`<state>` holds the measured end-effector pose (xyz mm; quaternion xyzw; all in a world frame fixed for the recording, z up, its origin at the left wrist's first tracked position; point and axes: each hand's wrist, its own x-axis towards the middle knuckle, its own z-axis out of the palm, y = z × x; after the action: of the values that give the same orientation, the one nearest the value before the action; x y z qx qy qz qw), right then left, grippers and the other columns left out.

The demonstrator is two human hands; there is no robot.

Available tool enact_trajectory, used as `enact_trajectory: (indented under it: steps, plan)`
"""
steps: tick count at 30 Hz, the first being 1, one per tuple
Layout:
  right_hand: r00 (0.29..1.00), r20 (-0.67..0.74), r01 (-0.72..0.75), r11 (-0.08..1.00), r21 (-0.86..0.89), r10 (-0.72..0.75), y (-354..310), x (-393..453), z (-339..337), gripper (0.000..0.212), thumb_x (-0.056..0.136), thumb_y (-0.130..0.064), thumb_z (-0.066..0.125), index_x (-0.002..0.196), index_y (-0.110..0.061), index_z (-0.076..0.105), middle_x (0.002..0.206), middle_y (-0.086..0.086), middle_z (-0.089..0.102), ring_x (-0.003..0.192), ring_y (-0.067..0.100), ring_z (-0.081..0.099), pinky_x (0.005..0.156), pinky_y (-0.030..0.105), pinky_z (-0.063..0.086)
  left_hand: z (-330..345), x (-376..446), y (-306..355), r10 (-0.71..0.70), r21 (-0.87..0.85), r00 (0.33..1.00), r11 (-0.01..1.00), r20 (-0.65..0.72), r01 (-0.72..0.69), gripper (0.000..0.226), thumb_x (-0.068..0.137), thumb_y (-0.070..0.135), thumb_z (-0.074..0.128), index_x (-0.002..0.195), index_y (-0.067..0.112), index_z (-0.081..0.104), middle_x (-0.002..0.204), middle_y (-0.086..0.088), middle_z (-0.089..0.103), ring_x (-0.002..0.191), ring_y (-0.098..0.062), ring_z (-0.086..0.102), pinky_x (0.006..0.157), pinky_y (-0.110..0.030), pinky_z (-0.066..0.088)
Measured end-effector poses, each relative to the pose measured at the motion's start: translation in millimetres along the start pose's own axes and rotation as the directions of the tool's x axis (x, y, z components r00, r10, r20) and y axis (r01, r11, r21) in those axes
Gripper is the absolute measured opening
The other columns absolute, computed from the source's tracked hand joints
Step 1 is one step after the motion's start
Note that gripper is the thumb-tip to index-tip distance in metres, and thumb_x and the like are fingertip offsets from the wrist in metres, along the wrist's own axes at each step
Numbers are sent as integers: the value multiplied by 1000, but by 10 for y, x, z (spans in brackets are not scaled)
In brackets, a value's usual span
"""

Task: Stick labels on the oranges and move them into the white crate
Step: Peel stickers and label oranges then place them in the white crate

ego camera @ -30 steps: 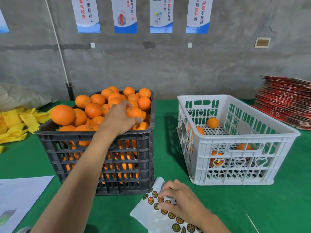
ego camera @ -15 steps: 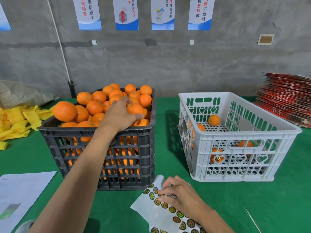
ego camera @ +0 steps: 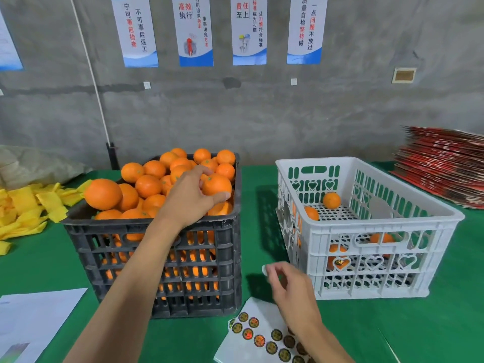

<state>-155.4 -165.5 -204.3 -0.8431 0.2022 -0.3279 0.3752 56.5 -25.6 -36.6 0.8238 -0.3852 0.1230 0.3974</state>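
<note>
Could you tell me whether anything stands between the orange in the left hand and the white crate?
Nothing visible does: the left hand grips the orange at the black crate's right edge; only bare green table separates it from the open-topped white crate.

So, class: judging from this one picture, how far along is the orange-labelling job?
Done: a few oranges lie in the white crate.
In hand: the left hand grips an orange in the black crate; the right hand pinches something pale above the label sheet.
Left: the black crate is heaped full.
</note>
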Motion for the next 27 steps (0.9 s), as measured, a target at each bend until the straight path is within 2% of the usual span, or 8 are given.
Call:
enact_trajectory:
  steps: [3,6,9,15,17,21,25,27]
  plan:
    - [958,-260,141,988,69,-119,-568,399,-152,15,103,-31,59,90,-29,68,76,-15,64,67,5,60,56,13,42,2,-53,53,87,-83,996,993,-25,-89,63,65,69,77,118,43,53,100,10,54,80,-3,52,67,-25,43]
    - [878,-387,218,956,-198,-280,-1075,796,-160,19,104,-33,57,99,-23,72,89,-11,68,72,5,62,57,23,45,-1,-84,98,124,-100,991,987,-52,-128,62,64,68,78,116,43,55,96,10,54,75,-4,51,66,-26,46]
    - [854,-355,235,892,-387,-379,-1383,939,-43,24,104,-34,54,101,-21,73,93,-3,70,71,21,66,52,30,46,-18,-97,91,139,-80,989,986,-55,-144,57,66,66,77,113,41,55,94,11,55,73,-4,52,63,-23,42]
    - [894,-378,192,967,-165,-242,-1390,921,21,42,107,-44,43,89,-21,73,92,-7,66,80,15,61,64,33,46,-15,-73,78,143,-81,986,985,-82,-149,51,68,60,82,105,43,51,85,13,51,69,-3,48,57,-20,33]
    - [927,-299,212,973,-88,-229,-1439,915,21,51,106,-52,37,108,-17,75,111,-4,67,103,17,59,84,35,48,-12,-50,94,139,-87,987,985,-85,-147,53,72,53,84,111,40,51,88,10,53,69,-6,52,57,-20,37]
    - [979,-187,72,996,-56,-82,-1587,955,-31,89,90,-68,61,153,-11,36,146,5,52,127,28,56,98,40,47,-19,-67,130,256,-228,963,945,80,-232,67,81,20,83,140,25,52,113,8,59,96,-4,66,83,-22,56]
    - [953,-258,31,897,-441,-159,-1461,971,-294,71,97,-48,62,153,-12,36,152,7,46,112,39,65,82,44,52,-101,-99,139,284,-263,923,940,259,-216,62,89,13,74,145,22,52,127,12,67,123,1,59,106,-21,45]
    - [939,-289,7,852,-524,-186,-1335,996,-479,63,101,-39,59,151,-11,35,155,8,42,96,43,68,73,45,51,-294,-50,55,155,-95,942,987,298,-132,55,89,26,76,140,28,56,136,10,62,130,-4,54,109,-26,43]
